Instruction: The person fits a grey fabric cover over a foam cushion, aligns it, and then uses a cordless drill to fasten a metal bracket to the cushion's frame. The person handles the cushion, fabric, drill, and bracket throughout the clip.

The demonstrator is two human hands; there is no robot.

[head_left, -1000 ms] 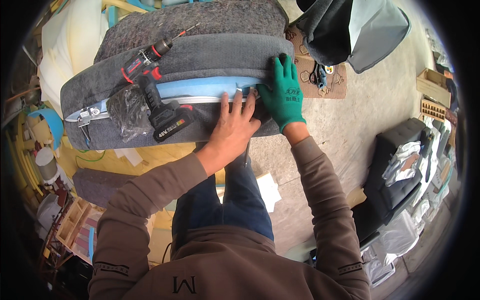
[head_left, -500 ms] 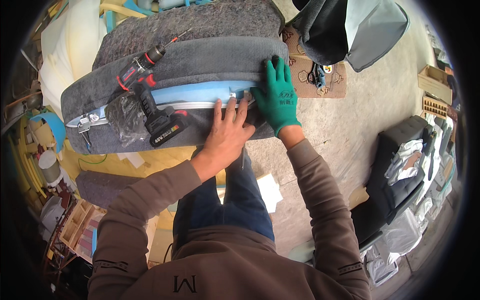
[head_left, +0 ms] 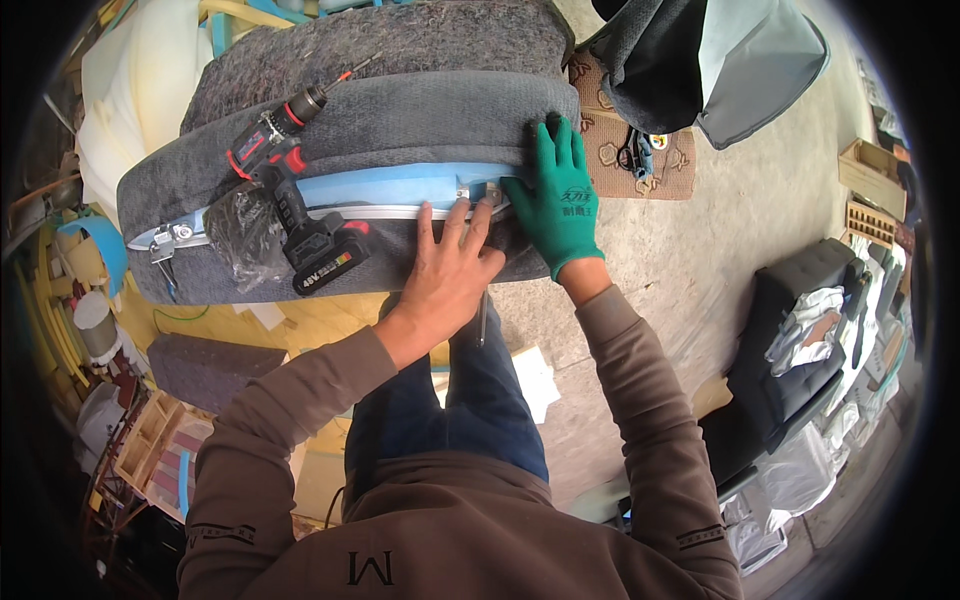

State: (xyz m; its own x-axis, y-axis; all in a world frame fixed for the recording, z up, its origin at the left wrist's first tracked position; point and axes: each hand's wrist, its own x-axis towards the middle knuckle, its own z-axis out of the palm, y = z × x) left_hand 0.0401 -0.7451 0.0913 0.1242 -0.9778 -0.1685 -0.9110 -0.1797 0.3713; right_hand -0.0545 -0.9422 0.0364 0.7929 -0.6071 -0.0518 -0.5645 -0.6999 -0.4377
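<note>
A long grey upholstered cushion (head_left: pixel 400 110) lies across in front of me, its cover parted along a slit. Blue foam or lining (head_left: pixel 385 186) and a white edging strip (head_left: pixel 380 212) show in the gap. My left hand (head_left: pixel 445 270) is bare; its fingertips press beside a metal bracket (head_left: pixel 487 190) at the slit's right end. A thin metal rod (head_left: pixel 484 320) sticks out below its tucked thumb, apparently held there, its upper end hidden. In a green glove, my right hand (head_left: pixel 563 205) lies flat with fingers extended on the cushion's right end, holding nothing.
On the cushion rest a cordless drill (head_left: pixel 290 190), a crumpled clear plastic bag (head_left: pixel 245 240) and, at the left end, a metal fitting (head_left: pixel 180 233). Scissors (head_left: pixel 632 152) lie on a patterned mat (head_left: pixel 665 172). A black padded seat (head_left: pixel 775 350) stands at right.
My left fingers have shifted slightly left along the slit, and the rod's lower end shows a little more. My right hand stays on the cushion. The view has moved slightly.
</note>
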